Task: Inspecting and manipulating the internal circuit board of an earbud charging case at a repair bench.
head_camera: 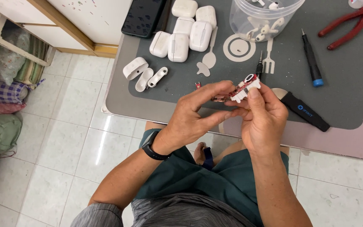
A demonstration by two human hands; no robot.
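Both hands are pinching a small red circuit board [243,89] with white plastic: right hand [262,120] gripping it, left hand [194,115] fingertips pulling. Beyond the left hand, one opened earbud-case shell [144,73] is lying apart; six closed cases [185,29] are waiting untouched.

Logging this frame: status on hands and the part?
Left hand and right hand both pinching small red circuit board above mat edge. Black screwdriver beside right hand on grey mat. Nothing in between.
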